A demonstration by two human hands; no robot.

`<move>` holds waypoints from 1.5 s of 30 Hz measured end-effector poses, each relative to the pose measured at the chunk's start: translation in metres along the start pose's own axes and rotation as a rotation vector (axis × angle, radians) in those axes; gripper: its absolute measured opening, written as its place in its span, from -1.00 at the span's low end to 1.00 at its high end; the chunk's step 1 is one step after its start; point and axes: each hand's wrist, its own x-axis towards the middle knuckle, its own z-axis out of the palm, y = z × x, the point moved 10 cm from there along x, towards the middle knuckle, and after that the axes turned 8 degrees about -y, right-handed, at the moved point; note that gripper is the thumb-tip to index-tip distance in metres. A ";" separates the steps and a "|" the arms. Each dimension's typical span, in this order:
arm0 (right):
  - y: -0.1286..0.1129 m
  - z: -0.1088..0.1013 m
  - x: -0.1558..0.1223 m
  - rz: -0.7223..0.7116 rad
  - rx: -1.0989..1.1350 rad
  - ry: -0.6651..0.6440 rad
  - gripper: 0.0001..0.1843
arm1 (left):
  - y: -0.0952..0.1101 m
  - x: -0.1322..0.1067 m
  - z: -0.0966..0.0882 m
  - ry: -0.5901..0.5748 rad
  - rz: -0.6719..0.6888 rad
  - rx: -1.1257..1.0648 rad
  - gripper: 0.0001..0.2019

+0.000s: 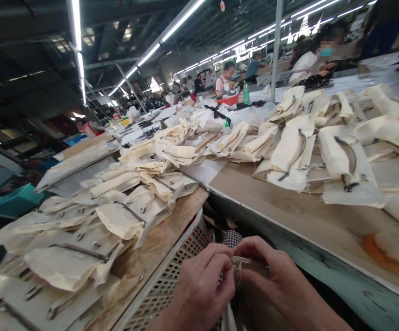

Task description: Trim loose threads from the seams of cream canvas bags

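My left hand (204,278) is closed, its thumb and fingers pinched together on the edge of a cream fabric piece (241,261). Facing it, my right hand (277,271) grips the same edge between thumb and curled fingers. The rest of the fabric hangs below my hands in shadow, and its shape is hard to make out. Just beyond my fingertips, a black-and-white checked cloth (232,237) shows. Close by on the left stands a white perforated plastic basket (167,271), partly behind my left hand.
Cream fabric pieces with dark zippers (71,257) cover the left wooden table (127,276). More zippered pieces (340,156) lie along the right table (261,193), whose edge passes close to my right hand. A green-tipped bottle (226,126) stands farther back. Several people work beyond.
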 end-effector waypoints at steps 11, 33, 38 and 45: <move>-0.016 0.000 -0.002 -0.195 -0.263 0.040 -0.82 | -0.002 -0.005 -0.003 0.153 -0.029 -0.002 -0.81; -0.015 0.008 0.000 -0.198 -0.393 0.064 -0.79 | -0.004 -0.009 -0.002 0.138 -0.006 -0.037 -0.81; -0.003 0.009 -0.002 -0.140 -0.399 0.054 -0.81 | -0.006 -0.011 0.002 0.137 -0.038 -0.047 -0.80; 0.001 0.009 -0.003 -0.028 -0.377 0.072 -0.80 | -0.013 -0.014 0.009 0.075 -0.121 -0.088 -0.80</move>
